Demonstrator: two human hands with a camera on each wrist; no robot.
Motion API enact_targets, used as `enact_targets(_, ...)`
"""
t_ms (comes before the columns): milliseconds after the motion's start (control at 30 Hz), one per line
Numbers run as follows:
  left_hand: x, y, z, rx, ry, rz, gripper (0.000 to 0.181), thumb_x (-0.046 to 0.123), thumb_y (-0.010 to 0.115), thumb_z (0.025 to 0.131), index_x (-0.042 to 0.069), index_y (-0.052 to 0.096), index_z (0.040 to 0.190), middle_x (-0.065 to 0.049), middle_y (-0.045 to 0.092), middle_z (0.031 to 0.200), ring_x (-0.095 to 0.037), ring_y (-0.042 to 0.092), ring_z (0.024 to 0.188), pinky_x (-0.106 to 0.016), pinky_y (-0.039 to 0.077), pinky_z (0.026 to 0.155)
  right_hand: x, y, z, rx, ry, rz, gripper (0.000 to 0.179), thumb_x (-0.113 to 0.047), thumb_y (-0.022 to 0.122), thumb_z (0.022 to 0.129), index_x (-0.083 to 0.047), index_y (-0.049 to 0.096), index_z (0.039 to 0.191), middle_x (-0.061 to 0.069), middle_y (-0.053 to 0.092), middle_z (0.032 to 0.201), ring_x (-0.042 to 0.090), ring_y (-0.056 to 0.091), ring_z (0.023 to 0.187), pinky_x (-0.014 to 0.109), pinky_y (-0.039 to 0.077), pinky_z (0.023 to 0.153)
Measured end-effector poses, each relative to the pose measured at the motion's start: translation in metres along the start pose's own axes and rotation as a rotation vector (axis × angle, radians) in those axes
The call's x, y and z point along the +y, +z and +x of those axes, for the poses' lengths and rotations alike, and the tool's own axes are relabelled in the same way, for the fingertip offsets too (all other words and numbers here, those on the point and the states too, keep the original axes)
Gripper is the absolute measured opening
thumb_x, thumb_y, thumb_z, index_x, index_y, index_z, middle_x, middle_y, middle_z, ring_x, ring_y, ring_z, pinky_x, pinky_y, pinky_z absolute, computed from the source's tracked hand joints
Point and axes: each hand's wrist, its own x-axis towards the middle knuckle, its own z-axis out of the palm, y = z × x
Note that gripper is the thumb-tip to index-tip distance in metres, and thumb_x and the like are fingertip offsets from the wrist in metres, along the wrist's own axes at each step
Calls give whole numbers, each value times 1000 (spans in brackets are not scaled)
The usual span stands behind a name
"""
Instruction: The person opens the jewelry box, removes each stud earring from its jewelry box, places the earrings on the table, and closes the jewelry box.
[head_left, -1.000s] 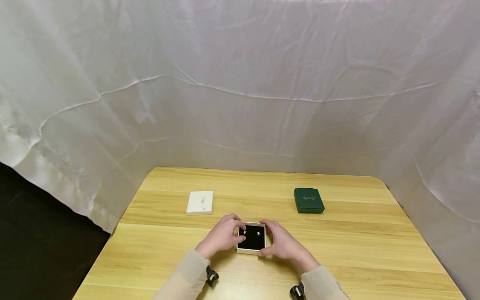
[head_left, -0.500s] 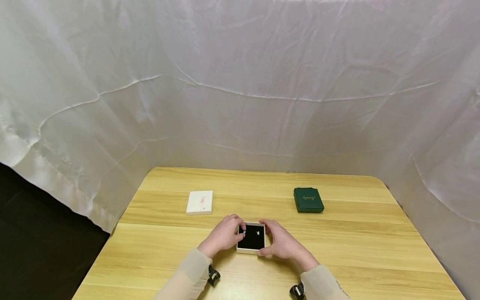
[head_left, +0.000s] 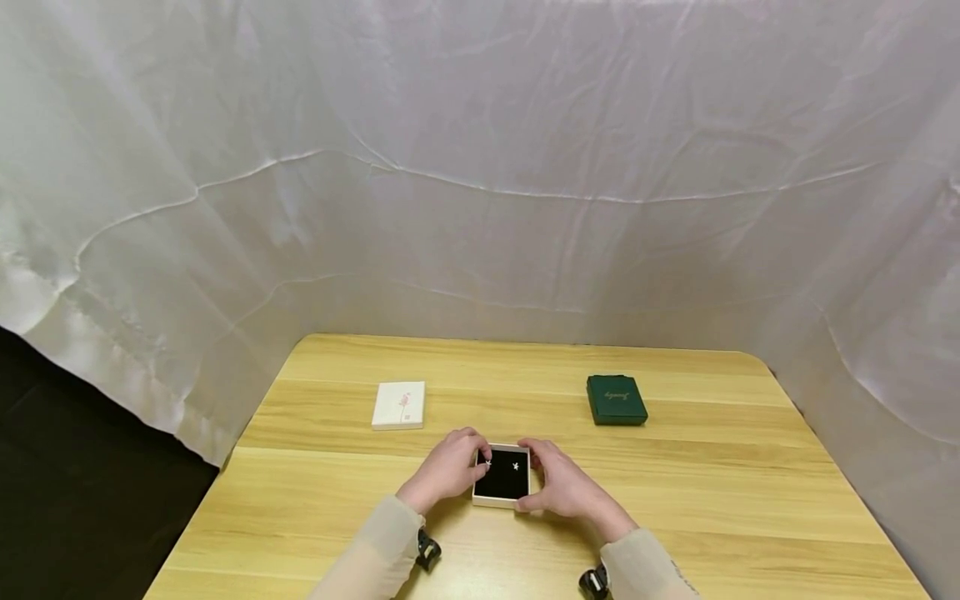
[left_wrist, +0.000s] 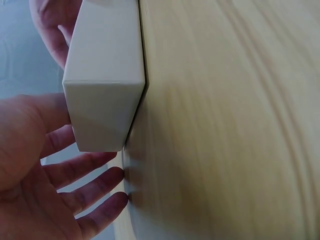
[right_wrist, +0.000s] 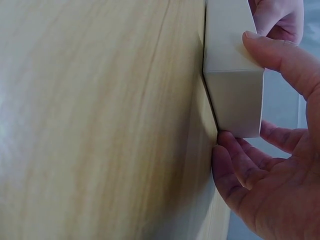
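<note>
On the worktop [head_left: 712, 500], an open white box [head_left: 495, 502] is held at its right side by the right hand [head_left: 562, 483], thumb in front and fingers behind. A small star [head_left: 488, 463] on the black pad [head_left: 504, 485] inside is pinched by the left hand [head_left: 448, 468], and a second star [head_left: 515, 467] is seen to its right. Farther back, a flat white box [head_left: 398, 406] and a green box [head_left: 617, 400] are set well apart.

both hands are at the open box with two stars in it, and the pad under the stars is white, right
The pad is black, not white: the head view shows it. The rest holds: the left hand and right hand are at the open box, with two stars in it.
</note>
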Motion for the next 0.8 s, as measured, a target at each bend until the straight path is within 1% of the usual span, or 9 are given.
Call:
enact_targets(133,0,1,1,2,10,5,5,15,73,86,15,69,88,-4,64,107,-25,59,103,-41,48,93,0,0,0,-8,1,-3,87,-25,90,67,1,45,138,8,53,111,23,49,100,48,42,91)
enact_targets(433,0,0,1,0,25,3,7,13,73,85,15,68,81,-4,64,105,-24,59,101,-40,49,92,1,0,1,-8,3,-6,87,-25,90,67,0,45,137,8,53,110,23,49,99,48,42,90)
enact_targets(633,1,-2,-2,-18,31,-21,8,12,73,85,15,68,81,-5,63,106,-26,59,103,-42,47,95,0,-2,1,-14,-2,-1,87,-25,90,67,1,46,137,9,54,111,24,49,101,48,42,90)
enact_targets(800,1,-4,-4,-24,39,-53,9,11,74,85,15,68,80,-4,63,106,-25,58,104,-41,47,95,0,-2,1,-20,1,3,87,-25,90,67,1,45,138,9,54,112,24,49,102,48,42,91)
